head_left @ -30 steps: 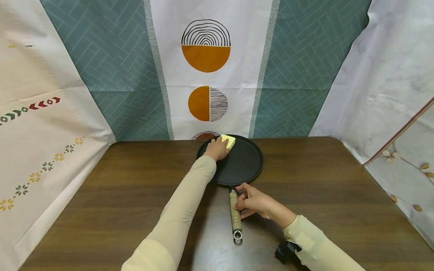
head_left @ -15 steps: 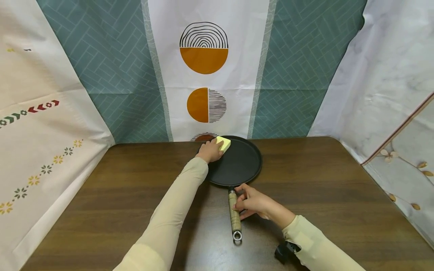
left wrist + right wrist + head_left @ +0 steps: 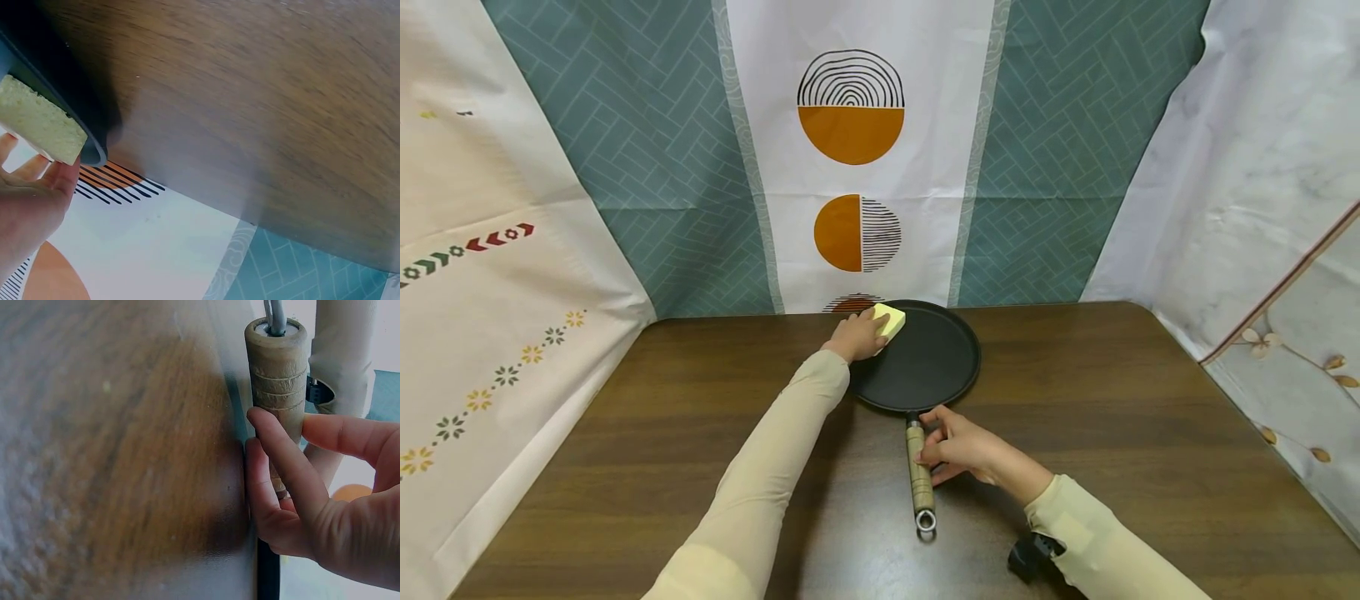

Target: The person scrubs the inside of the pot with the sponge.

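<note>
A round black flat pan [image 3: 925,358] lies at the far middle of the table, its wooden handle [image 3: 921,475] pointing toward me. My left hand [image 3: 856,335] grips a pale yellow sponge [image 3: 891,321] at the pan's upper left, near the rim. In the left wrist view the sponge [image 3: 40,119] sits just inside the pan's raised rim [image 3: 94,150], with fingertips along one side of it. My right hand [image 3: 966,448] holds the handle from the right. Up close, thumb and fingers of that hand [image 3: 325,506] pinch the wooden grip [image 3: 277,375] from both sides.
The brown wooden table [image 3: 1112,433] extends to both sides of the pan. Just behind its far edge hangs a patterned cloth [image 3: 865,175], with light cloths at left and right. A black wrist device [image 3: 1033,557] is at my right sleeve, close over the table.
My left hand has slid the sponge leftward along the pan's upper left, a little toward the rim. The right hand stays on the handle, and the pan has hardly moved.
</note>
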Motion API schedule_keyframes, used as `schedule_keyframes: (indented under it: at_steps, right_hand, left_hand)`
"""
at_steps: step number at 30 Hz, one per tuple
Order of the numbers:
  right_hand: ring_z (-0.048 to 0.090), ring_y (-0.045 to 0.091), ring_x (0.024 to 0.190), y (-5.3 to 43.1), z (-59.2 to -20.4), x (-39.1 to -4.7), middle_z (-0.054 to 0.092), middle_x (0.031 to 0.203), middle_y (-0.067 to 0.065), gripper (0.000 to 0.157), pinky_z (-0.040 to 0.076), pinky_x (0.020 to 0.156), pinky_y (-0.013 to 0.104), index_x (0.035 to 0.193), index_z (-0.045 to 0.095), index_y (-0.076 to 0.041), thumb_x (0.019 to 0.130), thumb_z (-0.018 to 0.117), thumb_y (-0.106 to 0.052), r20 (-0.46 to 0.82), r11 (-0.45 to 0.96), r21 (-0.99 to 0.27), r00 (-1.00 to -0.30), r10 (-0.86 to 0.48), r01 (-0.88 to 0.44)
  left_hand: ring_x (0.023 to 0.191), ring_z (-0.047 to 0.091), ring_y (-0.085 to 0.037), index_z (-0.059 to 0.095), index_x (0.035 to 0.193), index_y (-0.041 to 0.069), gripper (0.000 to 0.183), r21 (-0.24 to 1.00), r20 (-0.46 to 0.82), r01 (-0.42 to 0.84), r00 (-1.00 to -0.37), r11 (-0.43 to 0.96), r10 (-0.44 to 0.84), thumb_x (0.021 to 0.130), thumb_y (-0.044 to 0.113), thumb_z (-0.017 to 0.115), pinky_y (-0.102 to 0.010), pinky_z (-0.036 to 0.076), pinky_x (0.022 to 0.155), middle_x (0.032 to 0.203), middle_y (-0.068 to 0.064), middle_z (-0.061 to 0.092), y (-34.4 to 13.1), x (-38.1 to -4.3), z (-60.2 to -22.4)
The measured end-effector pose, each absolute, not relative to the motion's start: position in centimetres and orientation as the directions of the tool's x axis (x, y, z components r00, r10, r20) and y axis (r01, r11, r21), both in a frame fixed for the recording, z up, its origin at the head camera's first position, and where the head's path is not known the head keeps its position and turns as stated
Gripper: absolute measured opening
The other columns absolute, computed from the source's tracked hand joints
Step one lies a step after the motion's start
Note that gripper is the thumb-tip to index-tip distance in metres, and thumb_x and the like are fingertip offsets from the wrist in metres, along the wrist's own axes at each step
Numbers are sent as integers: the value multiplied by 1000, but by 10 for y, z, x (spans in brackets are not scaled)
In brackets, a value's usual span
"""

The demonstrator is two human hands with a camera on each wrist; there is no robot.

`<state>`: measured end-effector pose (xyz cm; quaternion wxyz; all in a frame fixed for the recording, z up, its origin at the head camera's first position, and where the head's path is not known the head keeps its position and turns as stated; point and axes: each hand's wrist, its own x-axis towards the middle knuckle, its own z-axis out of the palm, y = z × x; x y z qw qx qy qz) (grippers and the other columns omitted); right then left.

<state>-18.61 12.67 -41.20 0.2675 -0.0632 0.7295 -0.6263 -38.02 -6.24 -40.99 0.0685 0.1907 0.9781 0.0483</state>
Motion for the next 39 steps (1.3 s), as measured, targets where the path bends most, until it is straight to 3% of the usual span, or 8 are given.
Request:
schedule_keyframes:
  at_steps: [39]
  right_hand:
    - [56,21,75,127,-411,-185,55,87,14,63,56,67,41,135,29,8,80,60,3,-305,205,-950,-849,-431,237]
  left_hand:
    - [129,37,-37,25,154,23,57,106,-124,438,-885,893,449,102,37,44,-50,31,106,158,-13,20,-80,-358,-415]
